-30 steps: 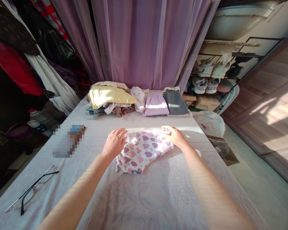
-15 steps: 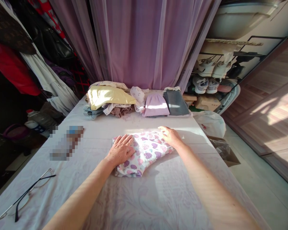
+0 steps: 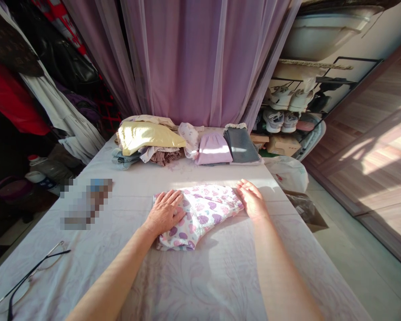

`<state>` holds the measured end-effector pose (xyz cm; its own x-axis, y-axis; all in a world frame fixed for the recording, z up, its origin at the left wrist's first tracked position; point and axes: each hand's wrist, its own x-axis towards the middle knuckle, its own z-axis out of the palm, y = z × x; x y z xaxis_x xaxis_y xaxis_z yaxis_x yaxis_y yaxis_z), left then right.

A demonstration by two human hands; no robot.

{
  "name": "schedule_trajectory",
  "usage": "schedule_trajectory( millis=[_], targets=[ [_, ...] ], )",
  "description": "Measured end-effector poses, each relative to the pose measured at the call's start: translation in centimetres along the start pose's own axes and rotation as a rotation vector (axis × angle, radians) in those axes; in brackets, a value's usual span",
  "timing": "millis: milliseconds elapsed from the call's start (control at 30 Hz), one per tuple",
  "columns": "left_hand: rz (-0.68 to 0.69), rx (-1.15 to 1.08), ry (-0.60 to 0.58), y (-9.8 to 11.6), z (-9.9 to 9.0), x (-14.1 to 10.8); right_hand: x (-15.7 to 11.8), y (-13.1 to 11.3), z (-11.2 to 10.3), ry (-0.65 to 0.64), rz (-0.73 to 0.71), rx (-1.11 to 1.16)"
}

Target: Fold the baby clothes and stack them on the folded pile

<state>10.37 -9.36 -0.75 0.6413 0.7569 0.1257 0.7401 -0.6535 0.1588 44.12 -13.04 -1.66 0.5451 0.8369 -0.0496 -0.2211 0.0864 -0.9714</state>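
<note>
A folded pair of white shorts (image 3: 207, 207) with pink and purple heart-like spots lies in the middle of the table. The gathered waistband points to the right. My left hand (image 3: 165, 211) rests flat on the left part of the shorts, fingers stretched out. At the waistband end is my right hand (image 3: 253, 199), turned on its side with its fingers extended, at or against the edge of the cloth. The underside of the shorts is hidden.
At the table's far edge sit a clothes pile topped by a yellow garment (image 3: 150, 137), a folded lilac garment (image 3: 214, 149) and a folded grey one (image 3: 243, 146). Eyeglasses (image 3: 30, 278) lie at the near left, below a blurred-out item (image 3: 93, 203). A shoe rack (image 3: 287, 100) stands right.
My right hand has slid off the top of the shorts to the right, to their waistband end. My left hand has stayed on the cloth. The view has shifted slightly.
</note>
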Motion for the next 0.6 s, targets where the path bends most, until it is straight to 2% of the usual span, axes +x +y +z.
schedule_trajectory(
  millis=[167, 367, 600],
  targets=[
    [0.006, -0.011, 0.012, -0.2, 0.1, -0.1, -0.5, -0.6, -1.4, -0.008, 0.078, 0.133],
    [0.002, -0.016, 0.004, -0.3, 0.0, -0.1, -0.9, -1.4, -0.9, 0.054, 0.119, 0.223],
    [0.012, -0.013, 0.020, -0.4, 0.1, -0.1, -1.4, -1.5, -1.1, 0.061, 0.139, 0.268]
  ],
)
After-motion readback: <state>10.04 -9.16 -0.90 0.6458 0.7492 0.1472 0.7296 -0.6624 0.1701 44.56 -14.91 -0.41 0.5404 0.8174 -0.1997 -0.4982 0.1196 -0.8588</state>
